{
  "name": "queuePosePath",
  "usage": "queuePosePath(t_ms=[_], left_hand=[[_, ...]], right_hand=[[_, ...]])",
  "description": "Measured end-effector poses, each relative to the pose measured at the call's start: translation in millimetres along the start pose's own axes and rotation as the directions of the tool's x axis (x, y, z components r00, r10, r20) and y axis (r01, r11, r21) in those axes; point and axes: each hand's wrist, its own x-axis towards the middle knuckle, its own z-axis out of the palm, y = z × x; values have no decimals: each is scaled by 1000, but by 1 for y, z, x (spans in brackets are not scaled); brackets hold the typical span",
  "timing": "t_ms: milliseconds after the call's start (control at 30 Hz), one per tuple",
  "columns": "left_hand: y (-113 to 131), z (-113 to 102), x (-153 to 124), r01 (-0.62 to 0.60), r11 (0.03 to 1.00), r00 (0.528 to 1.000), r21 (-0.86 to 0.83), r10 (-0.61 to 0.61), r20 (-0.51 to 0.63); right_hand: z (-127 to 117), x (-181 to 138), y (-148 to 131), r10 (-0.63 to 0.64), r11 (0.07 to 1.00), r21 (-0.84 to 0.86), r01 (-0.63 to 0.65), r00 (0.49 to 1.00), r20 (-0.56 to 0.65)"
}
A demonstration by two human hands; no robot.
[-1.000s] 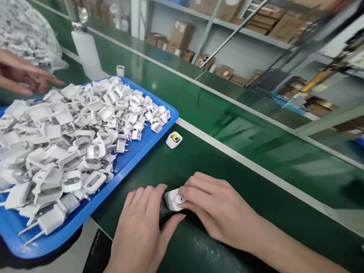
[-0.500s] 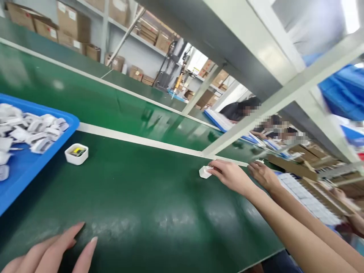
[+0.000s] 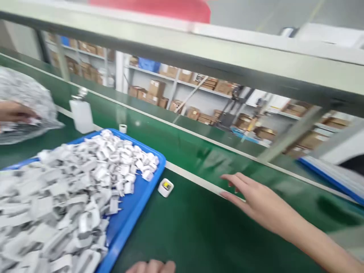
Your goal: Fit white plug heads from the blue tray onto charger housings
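My right hand [image 3: 253, 199] hovers over the green belt [image 3: 204, 223] with its fingers stretched out and nothing in them. Only a few fingertips of my left hand [image 3: 152, 266] show at the bottom edge, lying on the belt near the blue tray [image 3: 133, 220]. The tray holds a heap of several white plug parts [image 3: 71, 197]. A small white charger shell [image 3: 165, 187] with a yellow inside sits on the belt just right of the tray, between the tray and my right hand.
Another person's hand [image 3: 13, 113] rests on a clear bag of white parts [image 3: 25, 102] at the far left. A white bottle [image 3: 81, 113] and a small white cup [image 3: 123, 128] stand behind the tray. A metal frame bar [image 3: 199, 49] crosses overhead; shelves of cardboard boxes [image 3: 176, 98] lie beyond.
The view swung right and back to the left. My right hand set a white part down far along the belt and has come back empty; my left hand has dropped to the bottom edge.
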Motion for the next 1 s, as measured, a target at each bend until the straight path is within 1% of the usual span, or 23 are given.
queuePosePath(t_ms=[67, 133, 167, 200, 233, 300, 333, 400, 467, 533, 600, 633, 700, 733, 800, 867, 900, 933, 967, 1000], left_hand=[[-57, -52, 45, 53, 996, 997, 69, -49, -53], [-123, -103, 79, 92, 990, 995, 107, -86, -59], [-155, -123, 90, 100, 988, 995, 118, -96, -39], [-185, -138, 96, 100, 988, 995, 121, -101, 4], [-212, -148, 100, 89, 990, 993, 113, -98, 70], [-252, -154, 98, 62, 994, 975, 86, -78, 208], [-266, -153, 94, 50, 996, 962, 72, -67, 263], [-285, -147, 87, 38, 998, 943, 55, -54, 328], [-295, -143, 82, 46, 998, 941, 53, -61, 332], [-298, -144, 81, 65, 996, 954, 58, -79, 289], [-292, -146, 82, 87, 994, 969, 61, -98, 227], [-285, -144, 81, 97, 993, 975, 59, -107, 195], [-261, -132, 72, 122, 991, 984, 46, -127, 124], [-243, -121, 62, 137, 990, 987, 37, -140, 81], [-195, -88, 31, 171, 985, 985, 8, -171, -14], [-133, -48, -9, 203, 979, 976, -14, -203, -78], [-99, -27, -27, 221, 975, 970, -21, -222, -102], [-65, -7, -43, 242, 970, 962, -25, -243, -124], [-34, 12, -56, 265, 964, 953, -27, -266, -144], [-6, 28, -65, 283, 959, 947, -22, -283, -154]], right_hand=[[0, 59, -39, -83, 991, 110, 80, 996, 19], [-2, 117, -76, -152, 970, 195, 144, 988, 23], [-2, 147, -92, -185, 958, 225, 176, 983, 19], [-1, 177, -108, -218, 949, 237, 209, 976, 14], [2, 207, -122, -244, 943, 237, 235, 970, 7], [10, 265, -148, -264, 940, 223, 260, 964, -8], [15, 291, -160, -264, 940, 219, 261, 964, -15], [25, 333, -181, -272, 937, 219, 270, 962, -22], [34, 360, -196, -306, 925, 233, 300, 952, -8], [42, 373, -203, -357, 905, 256, 339, 934, 25], [49, 375, -200, -393, 889, 278, 365, 918, 51], [50, 373, -195, -399, 884, 285, 370, 915, 52], [48, 360, -179, -399, 881, 289, 375, 917, 24], [44, 347, -168, -398, 879, 288, 381, 917, 2], [30, 309, -147, -405, 872, 285, 398, 913, -37], [12, 255, -130, -445, 849, 293, 439, 894, -51], [3, 225, -124, -494, 819, 307, 485, 868, -51], [-5, 194, -120, -576, 753, 346, 560, 815, -64], [-11, 165, -118, -646, 697, 380, 608, 762, -34], [-15, 138, -118, -706, 652, 417, 633, 708, 30]])
